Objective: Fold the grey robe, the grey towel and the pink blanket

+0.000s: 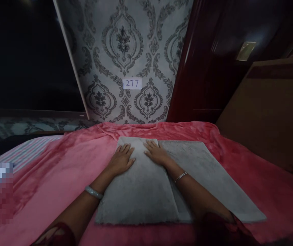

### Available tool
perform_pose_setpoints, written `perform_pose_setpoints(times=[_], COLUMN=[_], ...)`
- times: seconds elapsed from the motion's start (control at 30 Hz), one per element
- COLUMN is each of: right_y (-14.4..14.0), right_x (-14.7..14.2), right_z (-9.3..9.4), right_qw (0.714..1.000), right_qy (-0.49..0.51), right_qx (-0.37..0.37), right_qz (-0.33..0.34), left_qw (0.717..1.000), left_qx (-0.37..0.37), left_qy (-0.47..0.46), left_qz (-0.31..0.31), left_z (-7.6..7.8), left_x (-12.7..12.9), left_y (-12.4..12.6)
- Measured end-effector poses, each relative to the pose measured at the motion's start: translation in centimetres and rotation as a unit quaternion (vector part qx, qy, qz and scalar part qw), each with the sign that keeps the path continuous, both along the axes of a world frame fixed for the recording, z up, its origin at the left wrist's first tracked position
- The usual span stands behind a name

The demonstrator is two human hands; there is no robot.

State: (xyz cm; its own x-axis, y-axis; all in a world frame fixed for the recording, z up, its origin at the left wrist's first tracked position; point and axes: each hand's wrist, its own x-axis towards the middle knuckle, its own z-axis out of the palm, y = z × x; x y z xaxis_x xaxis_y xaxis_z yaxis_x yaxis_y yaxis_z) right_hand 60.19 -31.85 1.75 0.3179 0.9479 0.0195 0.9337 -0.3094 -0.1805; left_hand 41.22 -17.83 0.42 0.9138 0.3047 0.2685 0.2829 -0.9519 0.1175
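Brown cardboard appears to form the large box [269, 119] standing at the person's right, beyond the edge of the pink blanket [85, 164]; its inside is hidden, so what it holds cannot be told.

On the blanket, straight in front of the person, lies a grey cloth [148, 184]. The left hand [122, 159] rests palm down near its far left corner, fingers slightly spread and pointing away, the thumb held out to the side. The right hand [156, 153] lies flat near the far edge, by the fold's right border, its fingers also a little apart. Neither hand pinches the material: it lies beneath the fingers, and a bare strip of it shows between the two thumbs.

The cloth is soft-looking, with a short nap and darker, uneven patches. Its left part is a folded panel lying over the wider right part, the panel's border running from the far edge towards the person. The near edge looks fuzzy, and the right part's near corner is paler and smoother.
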Motion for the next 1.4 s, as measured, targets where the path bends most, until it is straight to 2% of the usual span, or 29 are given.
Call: perform_pose_setpoints(times=[0.07,0.17,0.27,0.37,0.43,0.53,0.6,0.67,0.73,0.87,1.0,1.13,1.2,1.33,1.4], right_y=[-0.3,-0.6,-0.3,0.9,2.2,4.3,5.6,6.5,7.0,7.3,7.2,7.0,6.9,7.2,7.9], right_x=[1.9,3.4,3.3,1.7,-0.4,-4.0,-5.6,-5.9,-4.7,-0.8,1.0,-0.1,-1.8,-6.0,-7.1], right_z=[-0.1,-0.3,0.0,1.4,2.3,2.5,1.8,1.0,0.4,-0.1,-0.2,0.4,0.9,1.2,1.0], right_qw=[0.999,0.997,0.995,0.993,0.997,0.993,0.981,0.972,0.976,0.996,1.0,1.0,0.998,0.969,0.952], right_qy=[0.004,0.006,0.002,-0.03,-0.054,-0.042,-0.02,0.0,0.011,0.008,0.003,-0.025,-0.041,-0.026,-0.008], right_qx=[-0.018,-0.021,-0.027,-0.007,0.032,0.047,0.032,0.019,0.011,-0.007,-0.017,-0.013,0.008,0.026,0.014], right_qz=[-0.05,-0.073,-0.101,-0.114,-0.054,0.1,0.189,0.232,0.217,0.092,0.018,0.0,0.043,0.243,0.305], left_qw=[1.0,1.0,0.999,0.996,0.985,0.951,0.942,0.948,0.96,0.964,0.932,0.892,0.865,0.804,0.789], left_qx=[-0.004,-0.016,-0.031,-0.042,-0.053,-0.099,-0.133,-0.146,-0.134,-0.115,-0.205,-0.261,-0.274,-0.287,-0.293], left_qy=[0.004,-0.006,-0.025,-0.077,-0.156,-0.252,-0.249,-0.217,-0.179,-0.14,-0.234,-0.318,-0.367,-0.458,-0.476], left_qz=[0.0,-0.004,-0.009,0.007,0.051,0.148,0.182,0.179,0.169,0.193,0.185,0.186,0.207,0.248,0.256], left_z=[0.0,0.0,0.1,0.1,-0.2,-1.0,-1.5,-1.7,-1.6,-1.4,-1.9,-2.3,-2.3,-2.4,-2.5], left_x=[0.0,0.0,-0.1,-0.2,-0.3,-0.5,-0.7,-0.9,-0.9,-0.7,-0.5,-0.9,-1.4,-2.1,-2.2], left_y=[0.1,0.1,-0.1,0.1,0.7,2.1,2.9,3.1,2.9,2.4,3.0,4.0,4.3,4.4,4.4])
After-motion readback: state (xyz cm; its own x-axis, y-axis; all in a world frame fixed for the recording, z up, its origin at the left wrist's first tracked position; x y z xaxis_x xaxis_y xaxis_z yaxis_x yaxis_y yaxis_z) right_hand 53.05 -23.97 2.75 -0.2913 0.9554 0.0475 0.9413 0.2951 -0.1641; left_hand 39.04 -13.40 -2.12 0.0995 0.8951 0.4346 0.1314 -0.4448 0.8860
